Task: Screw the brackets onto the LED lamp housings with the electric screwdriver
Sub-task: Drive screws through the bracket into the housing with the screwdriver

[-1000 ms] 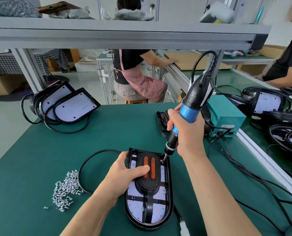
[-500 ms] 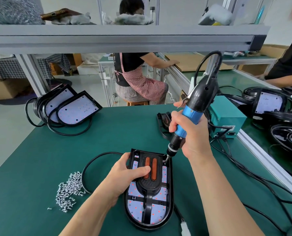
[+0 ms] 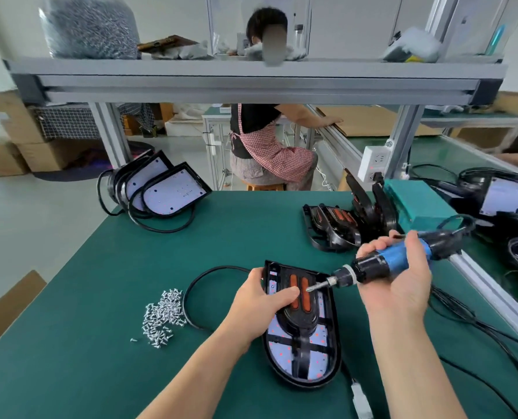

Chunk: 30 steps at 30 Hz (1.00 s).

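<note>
Blue screwdriver (image 3: pixel 384 263) in R hand (image 3: pixel 402 287), L hand (image 3: pixel 259 302) grips housing (image 3: pixel 321 335).

The housing (image 3: pixel 301 362) lies flat on the mat (image 3: pixel 130 282), black and D-shaped, its white, red-dotted face up. The bracket (image 3: pixel 300 316), black with two orange slots, sits on its upper half. The left hand (image 3: pixel 260 300) grips the housing's left edge, thumb on the bracket. The blue-and-black screwdriver (image 3: pixel 384 264) lies nearly level in the right hand (image 3: pixel 399 285), its bit (image 3: pixel 318 286) pointing left over the bracket. Silver screws (image 3: pixel 162 316) are heaped left of the housing. Spare housings (image 3: pixel 173 193) lean far left, and spare brackets (image 3: pixel 336 225) are stacked far right.
</note>
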Each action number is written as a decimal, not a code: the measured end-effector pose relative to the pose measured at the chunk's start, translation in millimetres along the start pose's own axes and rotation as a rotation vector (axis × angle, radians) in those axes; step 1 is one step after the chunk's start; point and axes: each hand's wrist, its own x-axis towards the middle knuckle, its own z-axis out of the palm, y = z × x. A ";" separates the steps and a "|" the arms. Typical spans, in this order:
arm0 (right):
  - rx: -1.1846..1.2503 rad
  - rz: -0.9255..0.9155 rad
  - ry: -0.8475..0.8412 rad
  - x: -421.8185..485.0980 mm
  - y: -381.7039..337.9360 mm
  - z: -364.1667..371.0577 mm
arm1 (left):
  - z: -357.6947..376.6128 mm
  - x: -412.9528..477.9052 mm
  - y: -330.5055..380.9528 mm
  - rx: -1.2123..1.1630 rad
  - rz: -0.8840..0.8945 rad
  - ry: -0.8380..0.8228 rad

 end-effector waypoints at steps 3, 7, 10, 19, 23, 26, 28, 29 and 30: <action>0.042 0.078 0.083 2.8 9.6 -10.4 | -1.9 -2.3 2.0 0.238 0.057 0.153; -0.003 0.099 0.095 7.2 16.3 -16.7 | -38.1 -12.4 0.4 0.358 0.227 0.423; -0.014 0.113 0.088 9.6 18.3 -18.3 | -84.6 -21.8 -5.5 0.437 0.210 0.508; 0.011 0.125 0.064 9.5 15.7 -21.0 | -137.4 -51.0 -19.0 0.896 0.005 0.311; 0.025 0.135 0.060 9.3 14.8 -22.5 | -131.4 -48.7 -20.3 0.974 0.089 0.331; 0.032 0.145 0.066 9.7 15.1 -22.7 | -132.9 -46.1 -23.5 1.025 0.129 0.344; 0.028 0.145 0.072 9.8 15.9 -22.6 | -134.1 -44.6 -24.7 1.060 0.170 0.343; 0.024 0.143 0.072 9.8 16.3 -22.6 | -134.1 -43.9 -24.9 1.079 0.198 0.336; 0.022 0.143 0.072 9.6 16.5 -22.6 | -134.3 -43.0 -25.2 1.105 0.230 0.324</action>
